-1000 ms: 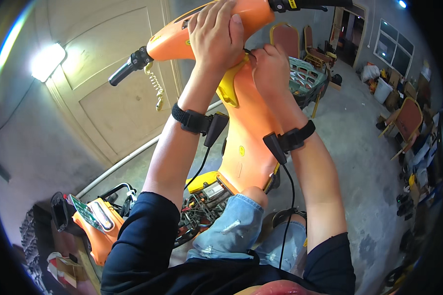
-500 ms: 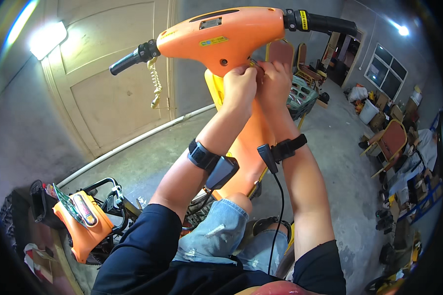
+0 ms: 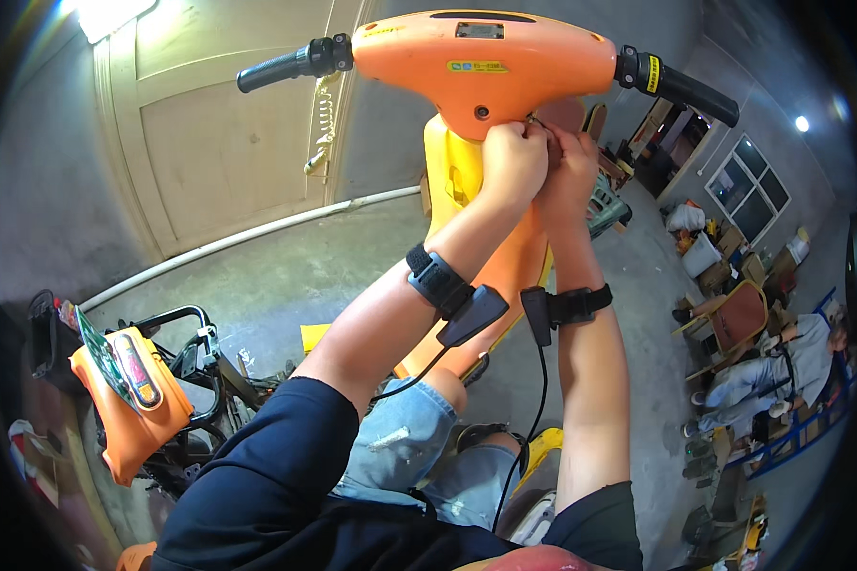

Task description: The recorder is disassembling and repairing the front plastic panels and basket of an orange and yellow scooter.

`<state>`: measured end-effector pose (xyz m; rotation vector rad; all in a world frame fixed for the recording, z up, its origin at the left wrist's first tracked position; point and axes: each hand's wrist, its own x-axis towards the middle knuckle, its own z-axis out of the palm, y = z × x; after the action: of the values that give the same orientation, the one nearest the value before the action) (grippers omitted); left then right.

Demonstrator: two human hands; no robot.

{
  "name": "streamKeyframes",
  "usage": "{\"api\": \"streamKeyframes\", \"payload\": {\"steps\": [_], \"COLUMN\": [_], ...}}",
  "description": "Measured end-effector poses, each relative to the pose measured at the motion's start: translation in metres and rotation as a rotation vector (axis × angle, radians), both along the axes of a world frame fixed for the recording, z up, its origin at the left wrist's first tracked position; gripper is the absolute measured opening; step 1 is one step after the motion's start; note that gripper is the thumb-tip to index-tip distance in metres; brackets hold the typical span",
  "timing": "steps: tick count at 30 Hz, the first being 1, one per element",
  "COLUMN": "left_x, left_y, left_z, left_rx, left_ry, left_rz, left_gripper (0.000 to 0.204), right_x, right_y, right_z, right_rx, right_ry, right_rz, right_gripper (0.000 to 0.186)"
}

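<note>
An orange scooter handlebar cover (image 3: 505, 52) stands in front of me, with a black left grip (image 3: 281, 71) and a black right grip (image 3: 695, 95). Just under its lower right edge, my left hand (image 3: 516, 162) is closed, fingers curled in. Beside it my right hand (image 3: 569, 171) pinches at the same spot, close to or touching the left. Whatever small thing is between the fingers is hidden. Left of the hands, the yellow front panel (image 3: 443, 162) meets the orange body (image 3: 514, 257) below. A round dark hole (image 3: 482, 112) shows in the cover.
At lower left, another orange cover (image 3: 129, 433) with a green circuit board (image 3: 103, 352) rests by a black frame (image 3: 195, 319). A white pipe (image 3: 257, 241) runs along the wall. To the right are a brown chair (image 3: 738, 319), a person in pale clothes (image 3: 800, 357) and a blue rack (image 3: 800, 438).
The view has shifted, so the handlebar and both hands sit farther right in it. Both hands stay together under the cover's lower right edge. The person at right has come into sight.
</note>
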<state>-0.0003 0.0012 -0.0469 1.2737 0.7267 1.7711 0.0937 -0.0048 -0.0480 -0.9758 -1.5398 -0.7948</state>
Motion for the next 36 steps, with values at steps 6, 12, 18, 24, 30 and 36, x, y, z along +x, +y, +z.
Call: {"api": "streamKeyframes", "payload": {"steps": [6, 12, 18, 24, 30, 36], "left_x": [0.018, 0.015, 0.02, 0.02, 0.025, 0.026], "left_y": [-0.011, 0.005, 0.019, 0.024, 0.026, 0.027], "left_z": [-0.027, -0.087, -0.109, -0.109, -0.11, -0.108], "left_rx": [0.255, 0.839, 0.852, 0.907, 0.892, 0.907], "left_ry": [-0.068, 0.135, 0.287, 0.278, 0.281, 0.278], "left_rz": [0.378, 0.584, 0.603, 0.641, 0.642, 0.657], "left_gripper": [0.02, 0.025, 0.037, 0.042, 0.041, 0.043], "right_x": [0.005, 0.012, 0.011, 0.006, -0.002, 0.0], "right_y": [-0.003, -0.002, 0.001, 0.001, -0.002, 0.003], "right_z": [0.007, 0.017, 0.016, 0.008, 0.009, 0.014], "right_rx": [-0.154, -0.224, -0.134, -0.127, -0.143, -0.144], "right_ry": [-0.006, -0.019, -0.001, 0.01, -0.034, -0.038], "right_rz": [-0.069, -0.083, -0.034, -0.088, -0.179, -0.131], "right_gripper": [0.014, 0.013, 0.011, 0.018, 0.025, 0.023]}}
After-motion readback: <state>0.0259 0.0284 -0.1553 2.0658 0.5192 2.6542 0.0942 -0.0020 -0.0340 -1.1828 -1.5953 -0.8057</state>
